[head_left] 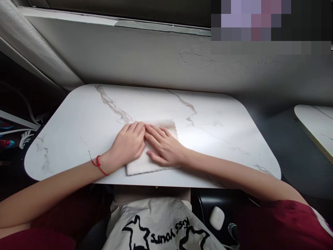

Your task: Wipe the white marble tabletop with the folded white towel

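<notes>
On a marbled tabletop point(67, 132), cloth point(144, 166) lies under the flattened right hand point(166, 147) and curled left hand point(128, 143), whose grip is unclear.

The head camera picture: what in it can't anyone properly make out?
All in the head view:
Cloth: partly hidden beneath the left hand and right hand.
Second tabletop: cut off by the right edge.
Printed fabric: cut off by the bottom edge.
Top right corner: masked by coarse square blocks.
</notes>
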A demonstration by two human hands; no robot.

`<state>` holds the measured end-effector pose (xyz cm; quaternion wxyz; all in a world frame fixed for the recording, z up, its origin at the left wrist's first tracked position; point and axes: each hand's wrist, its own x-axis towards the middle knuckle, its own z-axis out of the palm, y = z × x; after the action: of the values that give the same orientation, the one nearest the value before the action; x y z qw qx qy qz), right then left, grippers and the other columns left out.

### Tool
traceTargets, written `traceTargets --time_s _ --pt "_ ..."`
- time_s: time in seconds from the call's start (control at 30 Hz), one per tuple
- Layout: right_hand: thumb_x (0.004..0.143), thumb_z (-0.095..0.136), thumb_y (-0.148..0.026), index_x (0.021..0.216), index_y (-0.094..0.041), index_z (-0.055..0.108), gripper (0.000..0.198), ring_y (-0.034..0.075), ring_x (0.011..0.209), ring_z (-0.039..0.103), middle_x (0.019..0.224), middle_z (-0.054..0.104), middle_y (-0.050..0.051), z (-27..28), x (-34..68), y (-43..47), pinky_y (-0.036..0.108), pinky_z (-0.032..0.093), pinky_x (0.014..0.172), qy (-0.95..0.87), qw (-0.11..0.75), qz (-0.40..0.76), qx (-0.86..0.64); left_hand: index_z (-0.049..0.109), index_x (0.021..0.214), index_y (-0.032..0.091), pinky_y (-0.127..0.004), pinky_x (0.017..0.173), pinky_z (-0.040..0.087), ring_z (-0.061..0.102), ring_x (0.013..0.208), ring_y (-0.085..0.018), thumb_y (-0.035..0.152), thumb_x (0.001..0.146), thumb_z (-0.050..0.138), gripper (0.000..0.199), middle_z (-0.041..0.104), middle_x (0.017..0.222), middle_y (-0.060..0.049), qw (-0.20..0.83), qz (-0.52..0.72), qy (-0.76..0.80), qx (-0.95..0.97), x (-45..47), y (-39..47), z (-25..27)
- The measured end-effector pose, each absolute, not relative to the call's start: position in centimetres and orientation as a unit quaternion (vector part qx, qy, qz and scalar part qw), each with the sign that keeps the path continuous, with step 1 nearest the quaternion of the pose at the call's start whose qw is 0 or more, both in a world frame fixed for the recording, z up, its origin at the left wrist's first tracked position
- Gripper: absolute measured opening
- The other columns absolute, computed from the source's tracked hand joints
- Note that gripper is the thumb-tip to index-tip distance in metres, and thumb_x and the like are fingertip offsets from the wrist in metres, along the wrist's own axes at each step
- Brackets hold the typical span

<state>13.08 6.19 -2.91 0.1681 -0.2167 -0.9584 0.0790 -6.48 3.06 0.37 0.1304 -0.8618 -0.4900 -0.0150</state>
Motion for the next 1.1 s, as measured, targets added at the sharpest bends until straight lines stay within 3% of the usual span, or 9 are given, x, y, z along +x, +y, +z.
traceTargets --time_s 0.17,0.27,0.47,0.6,0.83,1.1 --pt "0.104 0.033 -0.042 0.154 -0.003 0.037 0.064 0.032 0.157 0.028 0.165 0.033 0.026 -3.3 12.1 12.3 0.057 0.031 0.125 -0.960 0.169 0.080 -0.209 0.066 0.125 0.005 -0.048 0.088 0.048 0.062 0.107 -0.037 0.021 0.093 0.040 0.044 0.066 0.117 -0.024 0.127 -0.018 -0.527 -0.840 -7.1 8.4 0.4" --pt "0.104 0.031 -0.040 0.156 -0.006 0.036 0.062 0.029 0.158 0.026 0.166 0.032 0.022 -3.4 11.4 15.9 0.055 0.029 0.128 -0.959 0.158 0.066 -0.227 0.064 0.128 0.007 -0.050 0.092 0.046 0.060 0.113 -0.038 0.023 0.094 0.039 0.045 0.065 0.124 -0.024 0.112 -0.043 -0.541 -0.832 -7.5 12.0 0.0" --pt "0.105 0.028 -0.036 0.156 0.002 0.036 0.064 0.029 0.157 0.028 0.165 0.034 0.022 -3.5 9.3 21.4 0.048 0.024 0.130 -0.948 0.132 0.029 -0.288 0.061 0.133 0.011 -0.050 0.099 0.043 0.057 0.123 -0.037 0.026 0.096 0.040 0.045 0.061 0.134 -0.022 0.083 -0.103 -0.569 -0.812 -8.8 18.6 -1.0" --pt "0.105 0.029 -0.035 0.156 0.001 0.038 0.062 0.029 0.155 0.032 0.165 0.036 0.021 -3.8 7.8 24.0 0.046 0.025 0.130 -0.934 0.138 0.013 -0.330 0.063 0.133 0.017 -0.051 0.100 0.042 0.055 0.125 -0.036 0.029 0.096 0.043 0.043 0.061 0.135 -0.018 0.065 -0.144 -0.563 -0.811 -10.1 21.6 -1.4" --pt "0.105 0.029 -0.040 0.155 -0.009 0.041 0.060 0.029 0.152 0.037 0.162 0.043 0.017 -4.8 6.6 26.3 0.048 0.032 0.126 -0.928 0.177 0.019 -0.328 0.063 0.130 0.012 -0.049 0.102 0.042 0.056 0.125 -0.036 0.027 0.097 0.041 0.043 0.062 0.131 -0.019 0.057 -0.148 -0.582 -0.797 -11.3 23.4 -1.5" --pt "0.104 0.028 -0.037 0.154 -0.007 0.042 0.060 0.029 0.151 0.038 0.161 0.043 0.017 -4.9 6.4 26.0 0.047 0.032 0.125 -0.922 0.179 0.004 -0.344 0.059 0.136 0.012 -0.052 0.107 0.040 0.053 0.129 -0.036 0.026 0.098 0.041 0.045 0.060 0.136 -0.019 0.041 -0.170 -0.567 -0.805 -11.9 24.1 -2.3"
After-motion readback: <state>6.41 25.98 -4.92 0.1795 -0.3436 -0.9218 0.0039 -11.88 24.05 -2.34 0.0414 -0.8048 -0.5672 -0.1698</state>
